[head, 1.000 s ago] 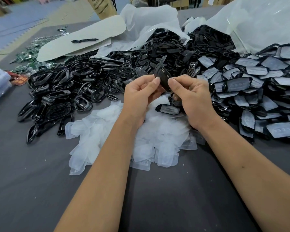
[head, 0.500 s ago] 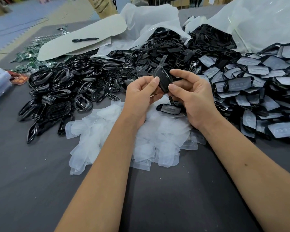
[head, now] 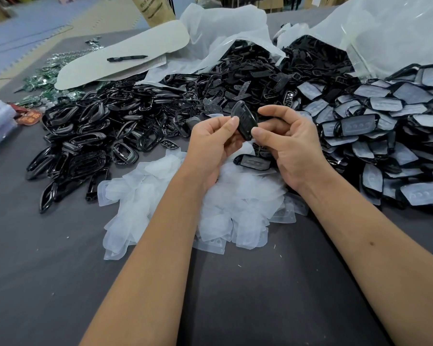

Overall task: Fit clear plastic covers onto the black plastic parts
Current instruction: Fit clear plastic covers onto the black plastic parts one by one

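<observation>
Both hands hold one black plastic part [head: 245, 119] up above the table's middle. My left hand [head: 213, 143] pinches its left edge between thumb and fingers. My right hand [head: 289, 143] grips its right side, thumb at the lower edge and forefinger curved over the top. Whether a clear cover sits on this part is hard to tell. A heap of clear plastic covers [head: 175, 203] lies under my hands. Another black part with a cover [head: 254, 162] lies on that heap.
Bare black frames [head: 90, 143] are piled at the left, more black parts [head: 248, 71] spill from a plastic bag [head: 385, 28] at the back. Covered parts [head: 390, 136] are stacked at the right. A pen [head: 126, 58] lies on white sheets, green circuit boards [head: 43, 78] far left.
The black part has turned between my hands. My right forefinger has lifted and arched over its top, and the right thumb has slid to its lower edge.
</observation>
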{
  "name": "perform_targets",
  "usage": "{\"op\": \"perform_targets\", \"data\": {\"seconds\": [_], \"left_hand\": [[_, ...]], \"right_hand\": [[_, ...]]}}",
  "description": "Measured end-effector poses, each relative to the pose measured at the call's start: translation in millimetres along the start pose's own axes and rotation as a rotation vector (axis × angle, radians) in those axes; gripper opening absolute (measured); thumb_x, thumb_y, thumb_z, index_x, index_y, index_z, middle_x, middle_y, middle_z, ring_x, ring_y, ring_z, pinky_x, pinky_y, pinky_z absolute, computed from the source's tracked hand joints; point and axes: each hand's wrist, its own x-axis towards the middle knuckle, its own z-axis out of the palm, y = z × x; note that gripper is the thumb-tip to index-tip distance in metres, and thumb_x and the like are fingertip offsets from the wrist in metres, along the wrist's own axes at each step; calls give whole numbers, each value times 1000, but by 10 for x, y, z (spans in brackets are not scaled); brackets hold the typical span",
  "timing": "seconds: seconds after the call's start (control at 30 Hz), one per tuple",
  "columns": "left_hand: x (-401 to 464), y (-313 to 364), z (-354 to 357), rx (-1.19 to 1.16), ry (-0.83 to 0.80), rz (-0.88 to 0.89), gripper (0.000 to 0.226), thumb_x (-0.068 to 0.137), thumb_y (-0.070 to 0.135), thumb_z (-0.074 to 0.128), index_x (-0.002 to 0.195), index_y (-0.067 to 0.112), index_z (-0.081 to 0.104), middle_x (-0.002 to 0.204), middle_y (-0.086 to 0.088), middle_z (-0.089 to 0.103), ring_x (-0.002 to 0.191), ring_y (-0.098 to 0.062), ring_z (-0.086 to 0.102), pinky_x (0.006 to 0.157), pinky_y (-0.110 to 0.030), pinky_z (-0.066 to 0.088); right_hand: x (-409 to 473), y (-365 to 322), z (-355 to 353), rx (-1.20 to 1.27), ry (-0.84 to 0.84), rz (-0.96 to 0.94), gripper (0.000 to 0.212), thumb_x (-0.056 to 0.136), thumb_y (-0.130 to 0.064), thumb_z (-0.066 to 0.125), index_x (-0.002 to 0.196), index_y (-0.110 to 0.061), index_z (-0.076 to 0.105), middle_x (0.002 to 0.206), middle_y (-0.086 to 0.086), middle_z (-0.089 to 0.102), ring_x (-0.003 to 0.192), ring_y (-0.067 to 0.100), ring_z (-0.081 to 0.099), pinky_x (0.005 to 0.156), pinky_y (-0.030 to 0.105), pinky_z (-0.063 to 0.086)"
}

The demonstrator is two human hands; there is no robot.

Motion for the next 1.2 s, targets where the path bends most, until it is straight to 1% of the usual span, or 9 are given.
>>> {"op": "perform_targets", "data": {"seconds": [0.17, 0.33, 0.4, 0.6, 0.7, 0.8, 0.93, 1.13, 1.2], "left_hand": [[-16, 44, 4, -69, -18, 30, 18, 106, 5, 52, 97, -1, 67, 91, -15, 67, 82, -19, 59, 71, -23, 57], [-37, 18, 30, -5, -35, 34, 17, 105, 4, 52, 98, -2, 66, 91, -16, 67, 84, -21, 61, 76, -25, 56], [-33, 20, 32, 12, -40, 25, 16, 105, 4, 54, 97, 1, 67, 87, -12, 67, 78, -16, 59, 73, -23, 55], [-40, 74, 14, -9, -92, 14, 17, 105, 3, 52, 100, -2, 67, 82, -9, 69, 69, -13, 62, 63, -19, 52], [-48, 121, 37, -57, -120, 7, 18, 106, 2, 49, 105, -8, 64, 82, -13, 70, 69, -19, 67, 61, -18, 51], [-37, 134, 42, -69, -101, -14, 18, 106, 2, 50, 109, -11, 61, 89, -19, 61, 74, -25, 51, 58, -17, 41], [-17, 127, 20, 17, -12, -18, 14, 103, 5, 58, 104, -5, 68, 78, -9, 66, 62, -10, 51, 58, -17, 44], [13, 81, 252, 201, 35, 140, 13, 99, -2, 63, 101, 2, 74, 66, 2, 72, 72, -18, 74, 81, -35, 63], [77, 75, 431, 249, 22, 158, 17, 99, -5, 61, 106, 1, 75, 78, -5, 77, 83, -24, 76, 84, -37, 63]], "right_hand": [[-7, -38, 2, 21, -55, 0, 29, 88, 5, 76, 113, -9, 69, 76, -1, 71, 75, 13, 66, 78, 27, 56], [4, -40, 32, 167, -35, 135, 16, 97, -2, 66, 112, -7, 70, 100, 11, 73, 86, 18, 70, 84, 31, 59], [7, -40, 23, 152, -16, 129, 21, 94, 2, 68, 113, -5, 70, 103, 15, 72, 92, 22, 70, 86, 33, 60], [-9, -71, 20, 218, -9, 140, 26, 86, 6, 71, 110, -4, 70, 88, 9, 74, 80, 18, 71, 74, 27, 59], [-18, -87, 27, 312, -19, 170, 27, 78, 1, 73, 104, -6, 70, 93, 12, 73, 78, 17, 73, 70, 24, 59], [-10, -85, 30, 336, -8, 182, 28, 76, -1, 75, 103, -6, 71, 98, 14, 72, 80, 18, 73, 70, 24, 60], [-5, -119, 23, 222, 45, 168, 17, 86, 4, 74, 101, -5, 72, 90, 10, 77, 79, 16, 74, 70, 23, 60], [6, -354, -128, -223, 83, -18, 15, 85, -2, 83, 92, -14, 78, 80, -1, 80, 76, 10, 75, 68, 19, 56], [10, -451, -253, -400, 137, -121, 19, 83, -2, 84, 89, -19, 79, 80, -3, 80, 76, 9, 76, 70, 19, 57]]}}
